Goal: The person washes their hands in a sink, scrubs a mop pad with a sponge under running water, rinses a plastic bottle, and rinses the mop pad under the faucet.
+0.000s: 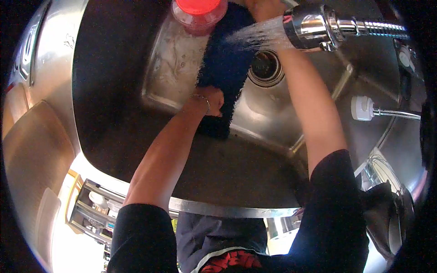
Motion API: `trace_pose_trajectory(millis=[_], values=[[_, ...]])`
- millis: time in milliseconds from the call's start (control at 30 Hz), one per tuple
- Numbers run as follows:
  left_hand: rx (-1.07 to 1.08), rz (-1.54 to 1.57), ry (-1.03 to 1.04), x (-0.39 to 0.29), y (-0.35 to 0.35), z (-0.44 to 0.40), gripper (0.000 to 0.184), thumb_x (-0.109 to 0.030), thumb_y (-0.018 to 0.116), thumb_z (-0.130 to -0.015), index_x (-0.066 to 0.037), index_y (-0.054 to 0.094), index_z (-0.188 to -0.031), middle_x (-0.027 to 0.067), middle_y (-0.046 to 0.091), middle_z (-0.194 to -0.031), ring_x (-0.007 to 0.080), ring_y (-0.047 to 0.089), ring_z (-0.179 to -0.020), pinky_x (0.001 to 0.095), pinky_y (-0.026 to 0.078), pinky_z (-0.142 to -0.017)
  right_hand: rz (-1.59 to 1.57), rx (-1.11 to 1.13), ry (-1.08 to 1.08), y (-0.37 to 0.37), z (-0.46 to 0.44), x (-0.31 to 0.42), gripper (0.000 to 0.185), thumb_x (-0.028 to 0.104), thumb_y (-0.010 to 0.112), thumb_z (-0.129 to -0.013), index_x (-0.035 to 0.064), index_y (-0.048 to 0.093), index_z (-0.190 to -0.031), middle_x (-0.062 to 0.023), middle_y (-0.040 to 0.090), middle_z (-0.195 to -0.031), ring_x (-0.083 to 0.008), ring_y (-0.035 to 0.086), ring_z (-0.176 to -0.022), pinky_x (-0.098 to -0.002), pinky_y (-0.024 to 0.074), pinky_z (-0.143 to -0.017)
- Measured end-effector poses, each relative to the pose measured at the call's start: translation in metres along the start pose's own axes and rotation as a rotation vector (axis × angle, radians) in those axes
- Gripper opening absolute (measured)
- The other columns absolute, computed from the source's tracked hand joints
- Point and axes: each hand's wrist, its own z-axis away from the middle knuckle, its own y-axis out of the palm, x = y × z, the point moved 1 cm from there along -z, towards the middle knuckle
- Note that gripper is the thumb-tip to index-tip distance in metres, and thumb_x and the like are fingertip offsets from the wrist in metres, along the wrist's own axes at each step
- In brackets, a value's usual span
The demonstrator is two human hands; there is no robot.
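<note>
A dark blue mat or cloth [227, 59] with a ragged, fringed edge stretches across the metal sink. My left hand [211, 100], a thin bracelet at its wrist, is closed on the mat's nearer part, fingers curled. At the far end of the mat is my right hand [265, 8], cut off by the top of the view, so its fingers hardly show. Water sprays from the chrome faucet head [309, 28] onto the mat, passing over my right wrist.
A clear tub with a red lid [198, 6] stands at the sink's far left. The round drain [265, 67] lies right of the mat. A white nozzle on a metal hose [362, 108] sits at the right. The sink's front rim [227, 211] runs before my body.
</note>
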Motion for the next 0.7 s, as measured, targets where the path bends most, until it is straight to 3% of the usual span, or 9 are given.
trace_pose_trajectory(millis=[133, 200, 233, 333, 400, 500, 567, 667, 700], values=[[-0.070, -0.027, 0.083, 0.005, 0.001, -0.005, 0.031, -0.044, 0.079, -0.072, -0.014, 0.072, -0.078, 0.0091, 0.071, -0.086, 0.0301, 0.068, -0.085, 0.0447, 0.055, -0.080, 0.027, 0.054, -0.084, -0.008, 0.053, 0.027, 0.059, 0.045, 0.068, -0.084, 0.0158, 0.051, -0.132, -0.0146, 0.066, -0.115, -0.0356, 0.064, -0.105, -0.0500, 0.0497, -0.088], [-0.025, -0.012, -0.019, 0.006, 0.004, -0.006, 0.028, -0.039, 0.083, -0.072, -0.017, 0.073, -0.086, 0.0047, 0.072, -0.101, 0.0248, 0.066, -0.103, 0.0419, 0.053, -0.091, 0.002, 0.091, -0.158, -0.004, 0.054, 0.022, 0.061, 0.045, 0.069, -0.083, 0.0158, 0.050, -0.134, -0.0150, 0.066, -0.115, -0.0358, 0.063, -0.105, -0.0503, 0.0495, -0.088], [-0.030, -0.009, -0.024, 0.007, 0.000, -0.004, 0.028, -0.039, 0.083, -0.072, -0.017, 0.073, -0.086, 0.0047, 0.072, -0.101, 0.0248, 0.066, -0.103, 0.0419, 0.053, -0.091, 0.001, 0.079, -0.140, -0.003, 0.045, 0.012, 0.062, 0.045, 0.069, -0.083, 0.0158, 0.049, -0.134, -0.0152, 0.066, -0.116, -0.0359, 0.063, -0.105, -0.0505, 0.0494, -0.089], [-0.021, 0.042, 0.001, 0.006, 0.001, 0.001, 0.028, -0.039, 0.083, -0.072, -0.017, 0.074, -0.085, 0.0064, 0.073, -0.097, 0.0263, 0.066, -0.104, 0.0415, 0.052, -0.092, -0.021, -0.021, 0.063, -0.024, 0.042, -0.028, 0.066, 0.046, 0.070, -0.082, 0.0158, 0.048, -0.136, -0.0158, 0.066, -0.116, -0.0363, 0.063, -0.106, -0.0510, 0.0490, -0.089], [-0.079, 0.065, 0.122, 0.013, 0.005, -0.004, 0.032, -0.045, 0.079, -0.070, -0.014, 0.072, -0.079, 0.0098, 0.071, -0.082, 0.0303, 0.068, -0.080, 0.0447, 0.055, -0.078, -0.027, -0.068, 0.216, -0.044, 0.065, -0.054, 0.068, 0.046, 0.071, -0.082, 0.0158, 0.047, -0.137, -0.0162, 0.065, -0.117, -0.0365, 0.063, -0.107, -0.0513, 0.0487, -0.090], [-0.091, -0.079, 0.212, 0.017, 0.017, -0.023, 0.034, -0.046, 0.080, -0.069, -0.014, 0.072, -0.079, 0.0082, 0.071, -0.083, 0.0294, 0.068, -0.082, 0.0441, 0.055, -0.078, 0.054, -0.026, 0.403, -0.059, 0.099, -0.083, 0.071, 0.046, 0.072, -0.081, 0.0158, 0.045, -0.139, -0.0167, 0.065, -0.117, -0.0368, 0.063, -0.108, -0.0518, 0.0484, -0.091], [-0.068, -0.048, 0.152, 0.009, 0.008, -0.016, 0.036, -0.048, 0.080, -0.069, -0.015, 0.072, -0.079, 0.0076, 0.071, -0.083, 0.0292, 0.068, -0.084, 0.0438, 0.055, -0.078, 0.143, 0.047, 0.475, -0.056, 0.104, -0.093, 0.081, 0.045, 0.075, -0.079, 0.0155, 0.037, -0.144, -0.0188, 0.063, -0.120, -0.0391, 0.061, -0.109, -0.0525, 0.0474, -0.092], [-0.038, -0.021, 0.076, 0.001, 0.001, -0.014, 0.034, -0.047, 0.080, -0.070, -0.017, 0.073, -0.083, 0.0062, 0.072, -0.089, 0.0279, 0.068, -0.090, 0.0432, 0.055, -0.082, 0.436, -0.031, 0.306, -0.045, 0.102, -0.071, 0.074, 0.045, 0.074, -0.079, 0.0065, 0.048, -0.136, -0.0219, 0.059, -0.124, -0.0416, 0.055, -0.116, -0.0520, 0.0426, -0.101], [-0.036, -0.022, 0.068, -0.002, 0.005, -0.013, 0.031, -0.044, 0.081, -0.072, -0.018, 0.076, -0.087, 0.0054, 0.073, -0.094, 0.0270, 0.068, -0.095, 0.0429, 0.054, -0.086, 0.278, -0.082, 0.147, -0.042, 0.086, -0.061, 0.067, 0.046, 0.073, -0.079, 0.0064, 0.055, -0.131, -0.0220, 0.059, -0.123, -0.0409, 0.054, -0.118, -0.0515, 0.0413, -0.103]])
